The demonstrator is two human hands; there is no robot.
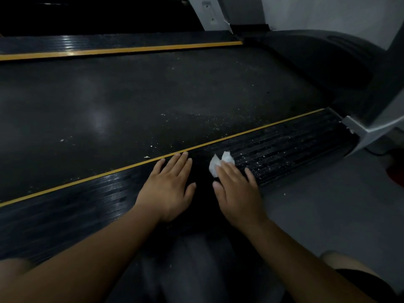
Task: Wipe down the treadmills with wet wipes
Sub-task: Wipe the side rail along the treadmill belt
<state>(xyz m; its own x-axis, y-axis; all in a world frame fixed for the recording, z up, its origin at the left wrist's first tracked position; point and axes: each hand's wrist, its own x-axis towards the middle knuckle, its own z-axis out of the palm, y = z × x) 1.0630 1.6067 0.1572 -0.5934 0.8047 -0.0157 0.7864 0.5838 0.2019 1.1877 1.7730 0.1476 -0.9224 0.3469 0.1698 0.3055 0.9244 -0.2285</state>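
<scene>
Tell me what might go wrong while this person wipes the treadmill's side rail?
The wet wipe is small and bunched under the right hand, so it may just push the white specks along the ribbed side rail. The left hand lies flat by the belt; if the belt moved, fingers could get caught.

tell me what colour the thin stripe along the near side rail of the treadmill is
Yellow stripe, clearest in the head view.

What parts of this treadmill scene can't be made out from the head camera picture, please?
- Wet wipe: mostly covered by the right hand; its size and how dirty it is cannot be told.
- Side rail beneath both hands: hidden; the left hand lies flat on it.
- Treadmill uprights and console: cut off by the top and right edges.
- Red object: cut off at the right edge, unidentifiable.
</scene>
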